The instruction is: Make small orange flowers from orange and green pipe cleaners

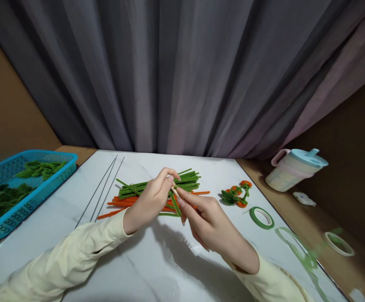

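Both hands meet above a pile of fuzzy pipe cleaners. My left hand (157, 191) is closed, thumb and fingers pinching at the same small spot as the right. My right hand (207, 216) is closed too, its thumb and forefinger on a green pipe cleaner (175, 204) that hangs down between the hands. A small pale piece shows at the fingertips, too small to name. Beneath and behind lie a bundle of green pipe cleaners (187, 180) and several orange pipe cleaners (119, 203), partly hidden by my left hand.
Right of the hands lie orange-and-green pipe-cleaner flowers (241, 193), a roll of green tape (262, 218) and loose green ribbon (305, 258). A lidded jug (291, 172) stands at the right. Thin dark wires (102, 191) and a blue basket (55, 178) with green pieces are left.
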A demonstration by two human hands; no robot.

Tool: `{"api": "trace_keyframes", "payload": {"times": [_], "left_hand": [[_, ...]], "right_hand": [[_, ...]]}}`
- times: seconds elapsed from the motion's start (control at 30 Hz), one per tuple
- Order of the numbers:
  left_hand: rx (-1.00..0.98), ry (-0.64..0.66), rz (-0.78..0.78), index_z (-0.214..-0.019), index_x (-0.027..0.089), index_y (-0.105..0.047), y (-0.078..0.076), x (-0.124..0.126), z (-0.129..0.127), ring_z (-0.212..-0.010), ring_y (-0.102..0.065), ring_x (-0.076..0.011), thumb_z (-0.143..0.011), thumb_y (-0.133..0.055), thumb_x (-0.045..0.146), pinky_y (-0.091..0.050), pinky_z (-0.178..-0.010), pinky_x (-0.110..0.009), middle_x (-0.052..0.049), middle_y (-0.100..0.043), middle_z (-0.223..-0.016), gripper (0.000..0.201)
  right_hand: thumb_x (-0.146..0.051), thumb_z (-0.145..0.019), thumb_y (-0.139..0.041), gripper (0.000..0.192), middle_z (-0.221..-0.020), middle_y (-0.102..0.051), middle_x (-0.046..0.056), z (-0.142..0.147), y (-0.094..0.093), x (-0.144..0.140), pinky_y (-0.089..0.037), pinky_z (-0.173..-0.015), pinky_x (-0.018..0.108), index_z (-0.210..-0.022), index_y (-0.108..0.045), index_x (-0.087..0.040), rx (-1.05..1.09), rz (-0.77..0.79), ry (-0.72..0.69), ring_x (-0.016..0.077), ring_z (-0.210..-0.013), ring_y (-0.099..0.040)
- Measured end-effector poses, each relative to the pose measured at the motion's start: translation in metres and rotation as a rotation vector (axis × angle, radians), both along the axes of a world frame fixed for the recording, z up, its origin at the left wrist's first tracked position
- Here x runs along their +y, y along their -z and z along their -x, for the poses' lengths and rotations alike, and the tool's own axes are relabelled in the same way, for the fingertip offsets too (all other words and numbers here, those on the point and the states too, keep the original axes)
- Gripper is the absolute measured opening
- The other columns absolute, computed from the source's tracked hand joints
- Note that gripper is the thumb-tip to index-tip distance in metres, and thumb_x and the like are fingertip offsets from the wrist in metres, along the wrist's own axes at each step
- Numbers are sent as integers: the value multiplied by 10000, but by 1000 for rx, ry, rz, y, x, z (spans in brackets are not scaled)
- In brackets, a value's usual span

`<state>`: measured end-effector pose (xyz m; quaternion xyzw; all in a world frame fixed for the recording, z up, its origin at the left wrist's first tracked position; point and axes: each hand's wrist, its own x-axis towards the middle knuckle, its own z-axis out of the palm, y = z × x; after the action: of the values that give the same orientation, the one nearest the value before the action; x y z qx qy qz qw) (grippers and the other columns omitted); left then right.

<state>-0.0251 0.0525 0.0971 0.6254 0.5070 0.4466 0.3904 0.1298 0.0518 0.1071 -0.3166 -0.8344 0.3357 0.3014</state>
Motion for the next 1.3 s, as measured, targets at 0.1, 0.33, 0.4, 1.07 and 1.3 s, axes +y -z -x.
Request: {"api": "trace_keyframes", "payload": {"times": [0.1,0.33,0.4,1.07,1.3], "left_hand": [[-83,32,89,-929,209,-458,-1,0,0,-502,-354,-96,-911,-318,317,-332,-481,-190,59,-343,-607,177],[-240,82,321,-900,217,-462,1,2,0,-438,-240,-64,-889,-365,361,-234,-397,-143,66,-269,-601,175],[-282,97,357,-894,217,-457,0,3,0,-426,-216,-61,-885,-375,360,-203,-392,-143,70,-234,-588,165],[-360,122,480,-848,205,-501,-6,4,1,-401,-229,-38,-858,-444,396,-147,-364,-152,62,-275,-605,200],[-409,139,544,-839,190,-530,-10,3,4,-389,-235,-26,-841,-479,369,-120,-355,-158,58,-317,-608,186]], "right_hand": [[-191,-949,-330,285,-643,-565,16,0,8,-1,-420,-542,194,-936,-608,-130,-14,-76,12,108,-555,-524],[-86,-883,-290,439,-839,-628,120,2,30,-2,-499,-590,312,-1306,-403,-90,-135,-313,24,204,-696,-595],[-89,-885,-304,440,-824,-631,106,3,30,-1,-507,-589,299,-1315,-394,-104,-105,-310,24,194,-682,-598],[-39,-853,-326,541,-881,-635,140,-3,29,-9,-543,-640,312,-1390,-286,-82,-269,-350,34,191,-714,-628],[-67,-864,-312,489,-897,-650,152,-3,23,-7,-539,-621,337,-1353,-334,-67,-229,-310,21,219,-721,-643]]}}
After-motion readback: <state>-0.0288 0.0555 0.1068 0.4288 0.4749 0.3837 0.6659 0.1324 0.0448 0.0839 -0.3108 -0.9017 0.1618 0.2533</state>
